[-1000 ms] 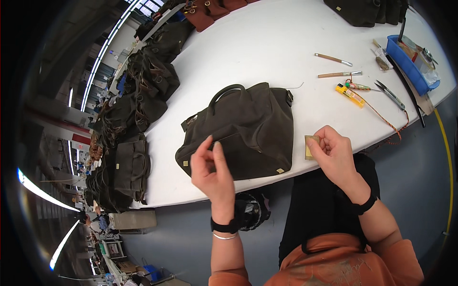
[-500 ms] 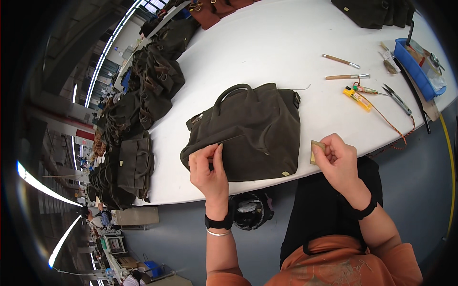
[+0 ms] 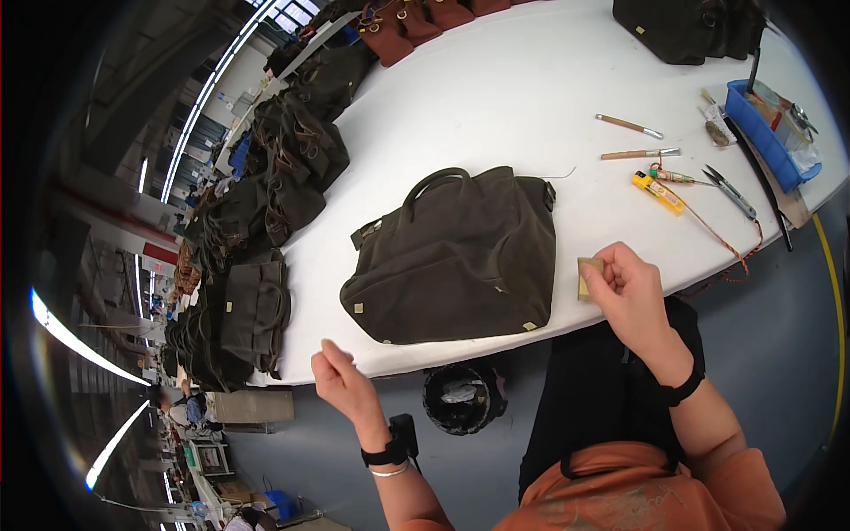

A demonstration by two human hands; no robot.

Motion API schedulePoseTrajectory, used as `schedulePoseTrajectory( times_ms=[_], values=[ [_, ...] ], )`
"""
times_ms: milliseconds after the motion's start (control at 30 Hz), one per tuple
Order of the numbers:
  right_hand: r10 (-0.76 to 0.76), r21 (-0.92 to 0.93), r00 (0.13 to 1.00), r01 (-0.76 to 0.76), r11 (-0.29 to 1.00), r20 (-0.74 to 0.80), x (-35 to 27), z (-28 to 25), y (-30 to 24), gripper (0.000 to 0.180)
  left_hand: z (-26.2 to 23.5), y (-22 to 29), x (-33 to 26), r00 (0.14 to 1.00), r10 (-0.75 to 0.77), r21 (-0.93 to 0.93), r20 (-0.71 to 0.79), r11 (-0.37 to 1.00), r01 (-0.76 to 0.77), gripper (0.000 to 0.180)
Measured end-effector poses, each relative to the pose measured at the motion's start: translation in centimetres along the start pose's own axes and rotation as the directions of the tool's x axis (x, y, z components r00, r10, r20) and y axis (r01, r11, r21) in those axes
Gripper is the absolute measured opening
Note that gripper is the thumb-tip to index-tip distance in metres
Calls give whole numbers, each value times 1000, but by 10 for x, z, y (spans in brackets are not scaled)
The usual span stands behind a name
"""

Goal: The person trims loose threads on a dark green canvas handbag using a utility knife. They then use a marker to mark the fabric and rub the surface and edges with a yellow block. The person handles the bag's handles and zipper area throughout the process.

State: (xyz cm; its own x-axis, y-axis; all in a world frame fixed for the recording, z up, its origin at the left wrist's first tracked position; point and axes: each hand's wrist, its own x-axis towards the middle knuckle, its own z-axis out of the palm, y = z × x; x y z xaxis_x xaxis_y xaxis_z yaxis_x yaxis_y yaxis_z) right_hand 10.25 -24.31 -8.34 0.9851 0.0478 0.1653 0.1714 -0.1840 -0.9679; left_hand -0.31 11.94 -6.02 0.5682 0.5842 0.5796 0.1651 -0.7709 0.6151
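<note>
A dark olive handbag (image 3: 460, 257) lies flat on the white table (image 3: 496, 97), its handles pointing away from me. My right hand (image 3: 627, 296) is at the bag's right, near the table's front edge, pinching a small tan rectangular piece (image 3: 588, 274). My left hand (image 3: 343, 385) hovers off the table's front edge, below and left of the bag, with fingertips pinched together and nothing visible in them.
Right of the bag lie two wooden-handled tools (image 3: 630, 126), a yellow cutter (image 3: 658, 193), snips (image 3: 730, 191) and an orange cord (image 3: 722, 239). A blue tray (image 3: 761, 133) stands at the far right. More dark bags (image 3: 292, 168) line the left side. A black bin (image 3: 462, 398) sits below.
My left hand has left the bag's front left corner and drawn back down off the table edge. My right hand still holds the tan piece, shifted slightly.
</note>
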Motion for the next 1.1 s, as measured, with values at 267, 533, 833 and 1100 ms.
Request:
schedulePoseTrajectory(
  times_ms=[267, 533, 833, 1100],
  values=[
    [-251, -653, 961, 116, 749, -118, 42, -32, 1, 69, 32, 104, -42, 963, 159, -272, 216, 957, -97, 55],
    [-426, -648, 894, 245, 721, -135, 35, -35, 28, 67, 91, 176, -52, 831, 240, -366, 502, 929, -47, 52],
    [-456, -565, 877, 303, 767, -149, 23, -38, 30, 44, -32, 65, -6, 900, 93, 7, 425, 994, -106, 72],
    [-277, -643, 930, 367, 673, 241, 51, 20, -10, 60, -6, 94, -21, 956, 292, -5, -5, 956, -292, 47]
  ],
)
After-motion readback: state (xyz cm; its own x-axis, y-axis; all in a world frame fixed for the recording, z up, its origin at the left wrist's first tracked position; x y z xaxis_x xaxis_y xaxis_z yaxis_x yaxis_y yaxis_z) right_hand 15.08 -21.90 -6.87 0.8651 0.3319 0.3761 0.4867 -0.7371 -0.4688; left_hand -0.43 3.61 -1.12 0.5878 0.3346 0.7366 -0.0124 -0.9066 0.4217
